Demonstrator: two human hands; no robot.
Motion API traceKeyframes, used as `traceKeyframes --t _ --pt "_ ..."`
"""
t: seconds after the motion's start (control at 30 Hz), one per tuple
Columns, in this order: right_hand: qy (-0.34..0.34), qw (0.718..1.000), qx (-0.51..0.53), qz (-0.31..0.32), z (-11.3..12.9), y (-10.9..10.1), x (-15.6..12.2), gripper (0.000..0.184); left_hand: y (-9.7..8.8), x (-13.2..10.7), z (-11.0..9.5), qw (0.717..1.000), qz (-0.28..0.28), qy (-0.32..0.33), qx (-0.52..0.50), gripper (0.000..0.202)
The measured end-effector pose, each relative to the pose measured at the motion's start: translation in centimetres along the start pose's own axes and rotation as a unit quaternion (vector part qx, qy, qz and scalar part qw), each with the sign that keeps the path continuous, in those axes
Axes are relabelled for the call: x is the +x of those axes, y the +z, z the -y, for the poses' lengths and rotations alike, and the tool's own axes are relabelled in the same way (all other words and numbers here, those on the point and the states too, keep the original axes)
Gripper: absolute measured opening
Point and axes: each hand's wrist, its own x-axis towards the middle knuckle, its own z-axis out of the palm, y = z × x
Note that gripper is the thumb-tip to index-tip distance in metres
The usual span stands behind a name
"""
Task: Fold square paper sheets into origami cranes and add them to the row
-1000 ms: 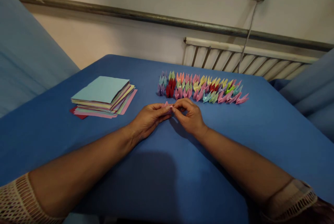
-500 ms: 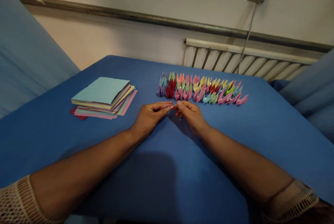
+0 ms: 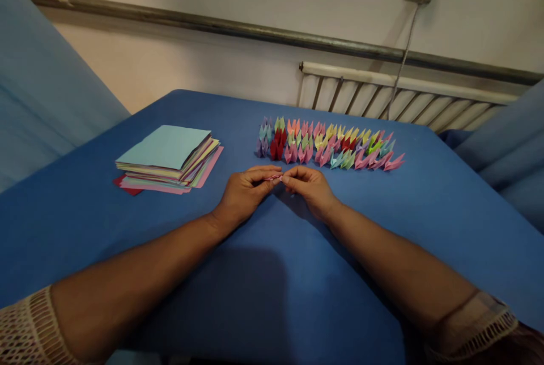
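Between my two hands is a small folded pink paper (image 3: 274, 177), mostly covered by fingers. My left hand (image 3: 247, 189) is closed on its left part, thumb below and fingers above. At its right end, my right hand (image 3: 309, 186) pinches it between thumb and fingertips. Just beyond the hands stand several rows of folded paper cranes (image 3: 306, 152) in pink, red, yellow, green, blue and purple. A stack of square coloured paper (image 3: 164, 147), light blue on top, lies left of my left hand.
Everything rests on a blue-covered table (image 3: 340, 308). Behind it are a wall with a metal rail (image 3: 212, 24), a white radiator (image 3: 365, 77) and a hanging cord (image 3: 402, 59). Blue curtains hang at the left (image 3: 42, 81) and right (image 3: 510, 144).
My right fingertips have shifted slightly left and down along the pink paper, with the fingers now drawn closer together. My left hand has barely moved and keeps its hold.
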Motion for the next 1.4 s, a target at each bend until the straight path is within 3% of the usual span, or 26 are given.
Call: traceKeyframes --t 0.57,0.77,1.0,1.13,1.23,1.4 --pt "0.156 0.979 0.100 0.084 0.6 -0.6 0.0 0.017 0.2 -0.1 0.0 1.000 0.016 -0.003 -0.004 0.011" --pt "0.174 0.973 0.108 0.107 0.5 -0.9 0.1 0.015 0.2 -0.1 0.0 0.999 0.030 -0.013 -0.006 0.011" --pt "0.162 0.976 0.104 0.105 0.7 -0.8 -0.1 0.018 0.5 0.0 0.1 0.991 0.024 -0.090 -0.091 0.017" --pt "0.103 0.990 0.054 0.083 0.1 -0.2 -0.1 0.020 0.5 0.2 0.7 0.968 0.017 -0.149 -0.202 0.020" --pt "-0.017 0.997 -0.069 0.027 -0.5 0.3 -0.3 0.016 0.5 0.4 0.8 0.944 0.012 -0.174 -0.278 0.021" --pt "-0.229 0.930 -0.287 -0.033 -0.7 0.5 -1.0 0.007 0.5 0.4 0.6 0.926 0.008 -0.197 -0.322 0.020"
